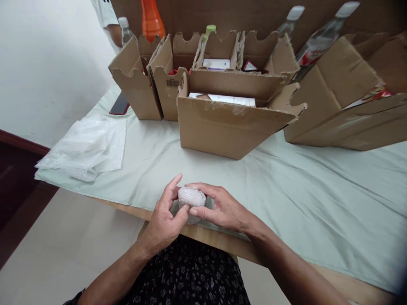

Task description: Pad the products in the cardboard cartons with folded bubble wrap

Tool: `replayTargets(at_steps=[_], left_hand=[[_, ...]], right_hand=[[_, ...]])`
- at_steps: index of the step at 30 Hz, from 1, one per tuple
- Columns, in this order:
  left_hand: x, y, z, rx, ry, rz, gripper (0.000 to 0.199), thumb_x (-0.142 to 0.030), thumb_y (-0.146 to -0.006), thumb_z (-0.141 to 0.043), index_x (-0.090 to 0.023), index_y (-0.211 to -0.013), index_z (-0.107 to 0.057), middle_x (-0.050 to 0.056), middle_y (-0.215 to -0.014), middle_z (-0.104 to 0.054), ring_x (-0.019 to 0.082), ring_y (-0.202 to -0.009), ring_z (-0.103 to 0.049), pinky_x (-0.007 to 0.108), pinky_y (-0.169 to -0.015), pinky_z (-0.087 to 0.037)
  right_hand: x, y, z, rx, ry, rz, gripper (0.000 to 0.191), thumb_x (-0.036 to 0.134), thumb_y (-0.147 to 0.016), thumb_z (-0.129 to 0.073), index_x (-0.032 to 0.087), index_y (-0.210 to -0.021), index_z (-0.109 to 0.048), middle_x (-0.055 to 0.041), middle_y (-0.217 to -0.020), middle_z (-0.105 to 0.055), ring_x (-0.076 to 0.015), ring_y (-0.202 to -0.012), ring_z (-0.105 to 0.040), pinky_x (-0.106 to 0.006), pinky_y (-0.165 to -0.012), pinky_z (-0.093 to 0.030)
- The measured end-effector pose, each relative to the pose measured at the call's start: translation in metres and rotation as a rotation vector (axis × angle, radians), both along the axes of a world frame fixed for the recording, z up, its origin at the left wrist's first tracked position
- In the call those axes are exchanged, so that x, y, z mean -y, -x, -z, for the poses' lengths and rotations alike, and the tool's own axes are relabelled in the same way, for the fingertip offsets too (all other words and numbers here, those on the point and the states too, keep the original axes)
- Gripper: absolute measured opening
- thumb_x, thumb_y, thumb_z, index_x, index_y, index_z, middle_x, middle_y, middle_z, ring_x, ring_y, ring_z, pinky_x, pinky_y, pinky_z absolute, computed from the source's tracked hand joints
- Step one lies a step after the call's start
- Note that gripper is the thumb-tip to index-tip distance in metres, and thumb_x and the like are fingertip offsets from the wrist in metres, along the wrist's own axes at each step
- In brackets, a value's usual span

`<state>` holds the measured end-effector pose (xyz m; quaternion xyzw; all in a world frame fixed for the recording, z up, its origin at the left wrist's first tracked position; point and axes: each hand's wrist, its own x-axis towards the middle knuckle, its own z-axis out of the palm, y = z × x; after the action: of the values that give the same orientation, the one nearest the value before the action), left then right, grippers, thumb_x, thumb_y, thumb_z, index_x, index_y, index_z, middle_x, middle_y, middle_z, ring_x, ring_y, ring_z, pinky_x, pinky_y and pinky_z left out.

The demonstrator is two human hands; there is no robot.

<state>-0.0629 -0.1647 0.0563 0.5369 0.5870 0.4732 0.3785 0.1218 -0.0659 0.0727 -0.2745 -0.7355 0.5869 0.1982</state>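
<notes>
A small bundle wrapped in bubble wrap (192,197) stands at the table's front edge, and what is inside it cannot be made out. My left hand (167,214) holds its left side, thumb at the front and forefinger raised behind. From the right, my right hand (221,205) grips the same bundle, with the thumb in front and fingers curled over the far side. Both hands are closed around it, and the thumbs nearly meet.
Cardboard boxes (216,131) with cut edges stand across the back, holding packages. Bottles, one orange (151,21), rise behind them. Bubble wrap sheets (85,146) lie at the left, near a dark flat object (120,104). Another person's arm (114,34) shows at upper left.
</notes>
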Motion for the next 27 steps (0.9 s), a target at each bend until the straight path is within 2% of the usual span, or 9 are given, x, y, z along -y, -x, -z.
replayTargets(at_steps=[2, 6, 9, 12, 16, 19, 23, 25, 27], left_hand=[[-0.001, -0.004, 0.001, -0.1, -0.068, 0.013, 0.068, -0.022, -0.097, -0.063, -0.027, -0.16, -0.04, 0.008, -0.124, -0.073, 0.02, -0.108, -0.074, 0.033, -0.097, -0.062], [-0.004, -0.009, 0.006, -0.159, -0.064, 0.126, 0.076, -0.019, -0.097, -0.058, -0.024, -0.167, -0.027, 0.012, -0.128, -0.071, 0.02, -0.104, -0.073, 0.034, -0.093, -0.062], [-0.008, -0.012, 0.006, -0.157, -0.02, 0.179, 0.08, -0.017, -0.097, -0.054, -0.022, -0.17, -0.02, 0.012, -0.122, -0.072, 0.02, -0.097, -0.072, 0.033, -0.086, -0.063], [-0.014, -0.012, -0.003, -0.165, 0.038, 0.258, 0.086, -0.017, -0.094, -0.056, -0.023, -0.17, -0.016, 0.008, -0.113, -0.074, 0.02, -0.096, -0.073, 0.035, -0.088, -0.062], [-0.028, 0.003, -0.028, -0.311, -0.063, 0.326, 0.087, -0.025, -0.091, -0.067, -0.028, -0.168, -0.025, 0.011, -0.135, -0.07, 0.027, -0.121, -0.069, 0.045, -0.105, -0.059], [-0.054, 0.014, -0.051, -0.47, -0.323, 0.196, 0.079, -0.031, -0.094, -0.069, -0.029, -0.164, -0.032, 0.013, -0.143, -0.066, 0.028, -0.129, -0.066, 0.047, -0.11, -0.056], [-0.113, 0.015, -0.073, -0.703, -0.676, 0.015, 0.062, -0.028, -0.095, -0.068, -0.023, -0.154, -0.048, 0.014, -0.152, -0.058, 0.03, -0.144, -0.055, 0.05, -0.121, -0.046], [-0.144, 0.011, -0.077, -0.781, -0.734, -0.028, 0.061, -0.028, -0.093, -0.068, -0.023, -0.151, -0.052, 0.014, -0.157, -0.055, 0.033, -0.151, -0.046, 0.053, -0.125, -0.039], [-0.168, 0.005, -0.076, -0.832, -0.732, -0.056, 0.06, -0.027, -0.09, -0.068, -0.022, -0.148, -0.054, 0.014, -0.156, -0.056, 0.036, -0.153, -0.043, 0.055, -0.126, -0.034]], right_hand=[[-0.001, -0.004, -0.004, -0.018, 0.027, 0.004, 0.033, 0.031, -0.094, -0.071, 0.024, -0.126, -0.073, -0.0046, -0.123, -0.078, -0.0216, -0.11, -0.073, -0.036, -0.094, -0.058], [0.0, -0.012, -0.002, 0.029, -0.128, 0.071, 0.037, 0.022, -0.09, -0.073, 0.024, -0.127, -0.073, -0.0051, -0.124, -0.077, -0.0211, -0.11, -0.072, -0.036, -0.094, -0.056], [0.001, -0.017, 0.0, 0.029, -0.244, 0.081, 0.03, 0.017, -0.09, -0.071, 0.023, -0.119, -0.073, -0.0048, -0.12, -0.076, -0.0197, -0.109, -0.071, -0.034, -0.094, -0.055], [0.001, -0.022, -0.003, 0.033, -0.312, 0.108, 0.022, 0.012, -0.087, -0.067, 0.022, -0.106, -0.073, -0.0026, -0.111, -0.076, -0.0179, -0.103, -0.07, -0.032, -0.092, -0.055], [-0.002, -0.041, -0.019, 0.077, -0.311, 0.252, 0.011, 0.016, -0.087, -0.068, 0.023, -0.096, -0.069, 0.0014, -0.09, -0.075, -0.0144, -0.08, -0.069, -0.027, -0.073, -0.053], [-0.008, -0.06, -0.036, 0.061, -0.322, 0.414, 0.007, 0.026, -0.088, -0.073, 0.024, -0.093, -0.07, 0.0023, -0.081, -0.073, -0.0134, -0.071, -0.067, -0.026, -0.066, -0.052], [-0.018, -0.079, -0.069, -0.083, -0.361, 0.675, 0.02, 0.028, -0.084, -0.081, 0.027, -0.101, -0.073, 0.001, -0.087, -0.074, -0.0133, -0.073, -0.067, -0.027, -0.065, -0.052], [-0.031, -0.085, -0.089, -0.176, -0.439, 0.827, 0.027, 0.028, -0.078, -0.088, 0.025, -0.1, -0.072, 0.0, -0.088, -0.074, -0.0128, -0.073, -0.066, -0.027, -0.063, -0.051], [-0.053, -0.09, -0.108, -0.243, -0.602, 0.964, 0.03, 0.035, -0.075, -0.09, 0.023, -0.094, -0.07, -0.0011, -0.089, -0.072, -0.0129, -0.074, -0.064, -0.029, -0.063, -0.05]])
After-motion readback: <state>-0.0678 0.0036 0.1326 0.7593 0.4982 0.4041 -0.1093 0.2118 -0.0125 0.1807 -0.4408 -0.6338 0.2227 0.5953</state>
